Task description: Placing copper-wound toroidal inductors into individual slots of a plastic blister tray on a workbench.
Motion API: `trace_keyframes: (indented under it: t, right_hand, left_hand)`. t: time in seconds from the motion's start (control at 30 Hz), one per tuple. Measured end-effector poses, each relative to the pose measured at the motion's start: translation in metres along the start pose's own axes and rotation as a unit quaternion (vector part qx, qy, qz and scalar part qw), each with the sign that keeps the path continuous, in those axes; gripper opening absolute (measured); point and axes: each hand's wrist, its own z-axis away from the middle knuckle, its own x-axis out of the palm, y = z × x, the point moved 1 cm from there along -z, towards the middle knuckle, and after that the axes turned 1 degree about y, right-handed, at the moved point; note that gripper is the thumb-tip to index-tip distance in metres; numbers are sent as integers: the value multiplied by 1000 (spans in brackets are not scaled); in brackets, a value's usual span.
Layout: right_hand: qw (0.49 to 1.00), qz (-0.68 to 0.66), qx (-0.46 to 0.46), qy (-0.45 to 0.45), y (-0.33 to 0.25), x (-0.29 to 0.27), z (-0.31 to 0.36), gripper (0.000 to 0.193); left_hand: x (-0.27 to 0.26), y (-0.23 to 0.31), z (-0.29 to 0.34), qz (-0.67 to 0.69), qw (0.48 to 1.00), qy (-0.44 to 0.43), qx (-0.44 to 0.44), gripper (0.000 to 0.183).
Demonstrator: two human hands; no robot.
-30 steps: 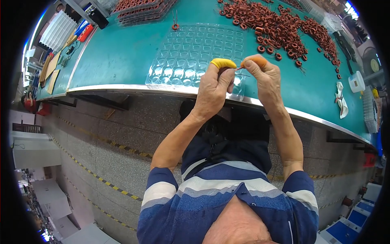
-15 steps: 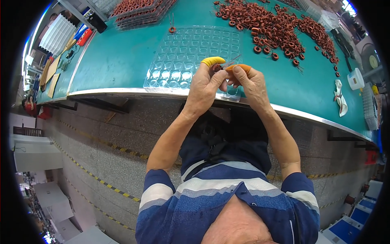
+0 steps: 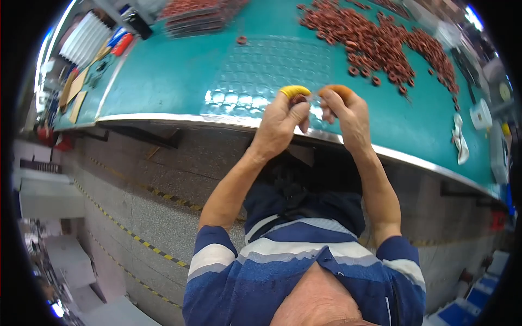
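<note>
My left hand (image 3: 276, 126), with a yellow cover on its index finger, pinches a small copper-wound ring coil (image 3: 297, 100). Only part of the coil shows between finger and thumb. Just to the right, my right hand (image 3: 350, 115) has an orange cover on its index finger, which is pressed to the thumb. Motion blur hides what is in that pinch. Both hands are above the table's front edge, at the near side of a clear plastic tray (image 3: 239, 81) with round pockets. One loose coil (image 3: 241, 40) lies at the tray's far left corner.
A large heap of coils (image 3: 370, 41) spreads across the far right of the green table (image 3: 163, 76). Stacked trays of coils (image 3: 196, 19) stand at the far left. A white cup (image 3: 480, 114) and a white cloth-like piece (image 3: 459, 140) lie at the right.
My hands have drawn slightly apart, leaving a small gap between the fingertips. The coil stays in my left hand. The whole view has shifted a little and is more blurred.
</note>
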Motion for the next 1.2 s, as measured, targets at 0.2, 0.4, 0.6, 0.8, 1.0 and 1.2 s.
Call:
trace_keyframes:
  t: [0.2, 0.4, 0.6, 0.8, 1.0, 1.2]
  right_hand:
    - [994, 28, -75, 79, 26, -20, 5, 35]
    - [997, 18, -68, 38, 23, -14, 9, 21]
    - [999, 1, -30, 24, 24, -21, 6, 20]
    - [997, -74, -5, 21, 19, -16, 17, 21]
    - [997, 6, -62, 45, 5, -4, 20, 10]
    - [989, -103, -103, 17, -8, 12, 20, 18]
  left_hand:
    - [8, -19, -2, 113, 986, -67, -101, 26]
    - [5, -12, 5, 179, 967, -104, -152, 24]
    - [5, -13, 5, -41, 990, -127, -43, 30]
    - [9, -2, 17, -106, 985, -132, -23, 28]
    - [16, -2, 19, 23, 995, -44, -91, 27]
    - [16, 2, 20, 153, 983, -17, -97, 19]
